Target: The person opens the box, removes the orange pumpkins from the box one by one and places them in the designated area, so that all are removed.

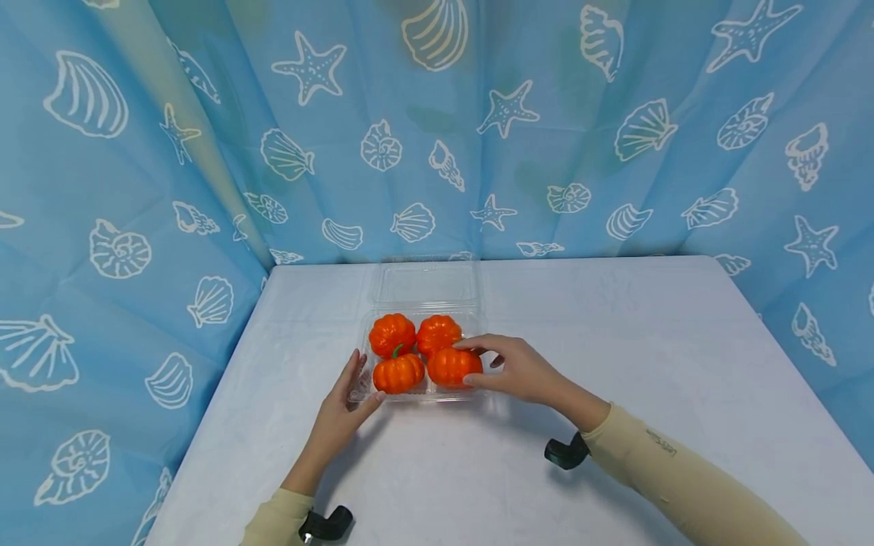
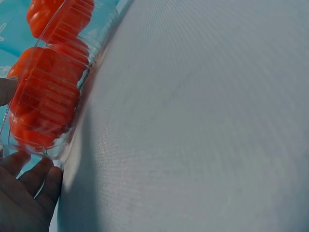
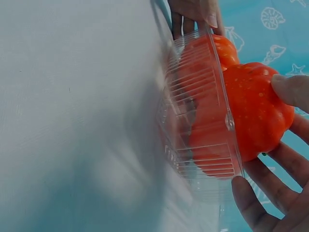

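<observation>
A clear plastic clamshell box [image 1: 425,396] holds several small orange toy pumpkins, one of them with a green stem. My right hand [image 1: 517,369] grips the front right pumpkin [image 1: 454,368], thumb on its near side and fingers on its far side. In the right wrist view this pumpkin [image 3: 258,108] bulges above the box's rim. My left hand [image 1: 341,413] holds the box's front left corner, thumb at the front edge and fingers along the left side. Nearest to it lies the front left pumpkin [image 1: 398,374]. The left wrist view shows pumpkins [image 2: 46,92] through the ribbed wall.
The box's transparent lid [image 1: 428,284] lies folded back toward the table's far edge. A white cloth covers the table [image 1: 614,326]. Behind and at the left hangs a blue curtain [image 1: 437,106] with seashell prints. A black wrist mount [image 1: 567,453] sits under the right forearm.
</observation>
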`<state>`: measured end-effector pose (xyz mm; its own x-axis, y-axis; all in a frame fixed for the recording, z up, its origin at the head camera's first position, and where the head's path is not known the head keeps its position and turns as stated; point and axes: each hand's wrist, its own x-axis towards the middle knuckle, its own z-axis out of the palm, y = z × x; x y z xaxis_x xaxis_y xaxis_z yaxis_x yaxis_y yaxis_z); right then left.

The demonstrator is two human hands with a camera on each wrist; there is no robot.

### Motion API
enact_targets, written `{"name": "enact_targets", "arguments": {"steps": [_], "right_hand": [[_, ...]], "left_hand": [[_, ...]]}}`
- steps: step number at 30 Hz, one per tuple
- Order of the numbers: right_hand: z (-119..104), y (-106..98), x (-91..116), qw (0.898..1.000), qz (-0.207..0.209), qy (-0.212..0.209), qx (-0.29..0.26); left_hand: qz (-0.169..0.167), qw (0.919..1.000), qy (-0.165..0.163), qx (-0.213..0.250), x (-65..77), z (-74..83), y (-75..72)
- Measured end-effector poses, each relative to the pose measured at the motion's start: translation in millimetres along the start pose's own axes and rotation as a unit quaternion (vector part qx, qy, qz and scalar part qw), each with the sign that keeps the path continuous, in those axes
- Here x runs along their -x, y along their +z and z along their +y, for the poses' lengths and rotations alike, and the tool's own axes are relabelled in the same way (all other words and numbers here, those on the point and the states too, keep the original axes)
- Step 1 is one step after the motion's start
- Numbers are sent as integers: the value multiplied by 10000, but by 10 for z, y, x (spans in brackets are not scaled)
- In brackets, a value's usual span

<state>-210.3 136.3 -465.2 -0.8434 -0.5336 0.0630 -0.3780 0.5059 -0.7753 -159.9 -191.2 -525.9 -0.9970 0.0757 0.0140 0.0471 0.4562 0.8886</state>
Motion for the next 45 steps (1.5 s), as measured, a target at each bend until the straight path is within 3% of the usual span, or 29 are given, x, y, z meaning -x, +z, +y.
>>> {"name": "enact_targets", "arguments": {"steps": [11,22,30,34,45], "right_hand": [[21,-250,75,9978,568,-153,-299],[366,-493,158,9888,1410,463,-157],[601,-520,143,9858,1557,624,-61],[699,-513,112,9846,1584,700,236],[897,-474,35,9843,1465,479,858]], "left_hand": [[30,10000,-17,-77,0,12,11],[36,10000,-24,-70,0,23,8],[10,9999,-54,-87,1,27,7],[5,10000,-84,-48,-2,14,9],[-34,10000,-44,59,0,-11,-1]]}}
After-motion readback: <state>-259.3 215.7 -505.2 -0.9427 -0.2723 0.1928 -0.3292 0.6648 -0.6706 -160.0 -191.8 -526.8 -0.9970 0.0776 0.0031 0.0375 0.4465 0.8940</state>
